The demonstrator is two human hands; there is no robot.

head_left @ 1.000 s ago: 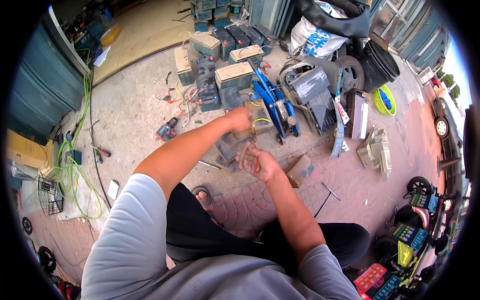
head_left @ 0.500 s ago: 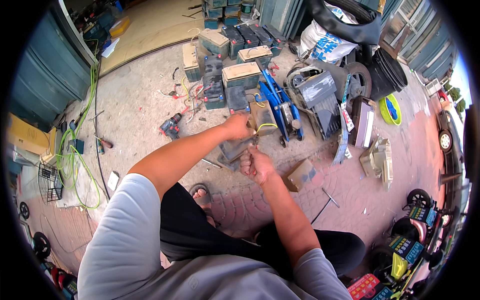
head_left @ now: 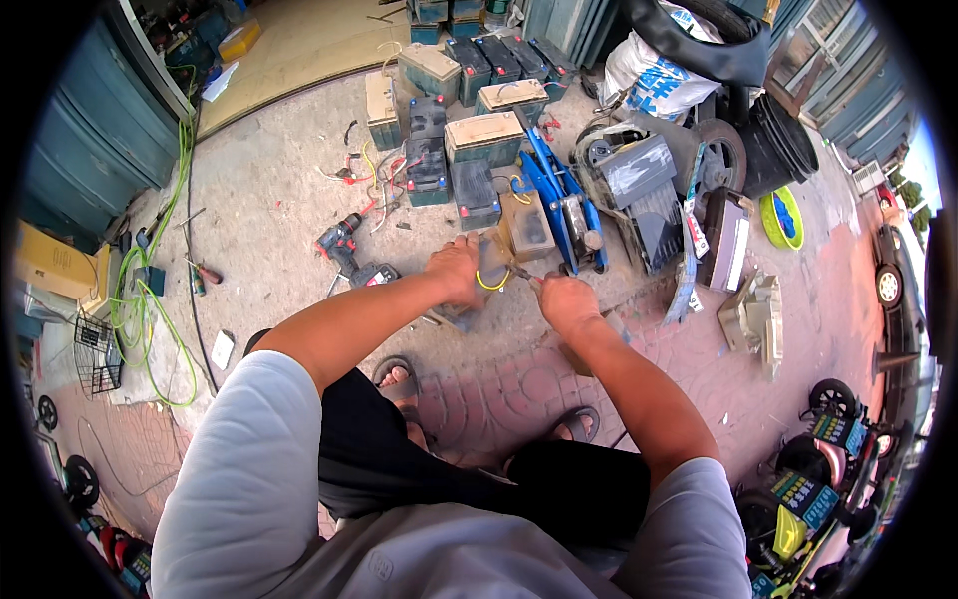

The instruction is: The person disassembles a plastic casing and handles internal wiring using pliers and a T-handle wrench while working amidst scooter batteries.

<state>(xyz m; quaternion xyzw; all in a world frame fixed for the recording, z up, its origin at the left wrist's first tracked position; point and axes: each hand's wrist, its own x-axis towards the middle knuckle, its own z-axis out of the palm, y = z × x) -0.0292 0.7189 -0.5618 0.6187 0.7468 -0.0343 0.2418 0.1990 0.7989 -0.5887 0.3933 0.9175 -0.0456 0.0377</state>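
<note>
My left hand is pressed against a dusty battery low on the ground, its fingers closed over the near left side. A loop of yellow wire curves over that battery's near end. My right hand is closed around the handle of a hand tool with a dark metal tip, which points left at the battery. The tool's exact kind is hidden by my fingers. Just beyond stands another brown-topped battery with its own yellow wire.
A blue floor jack stands right of the batteries. More batteries are grouped beyond my hands. A cordless drill and loose wires lie to the left. Farther right are a scooter body part and a green basin.
My right hand has moved right and slightly up, with the tool now showing at its fingers. My left hand has shifted slightly left and down, and the yellow wire now hangs nearer me.
</note>
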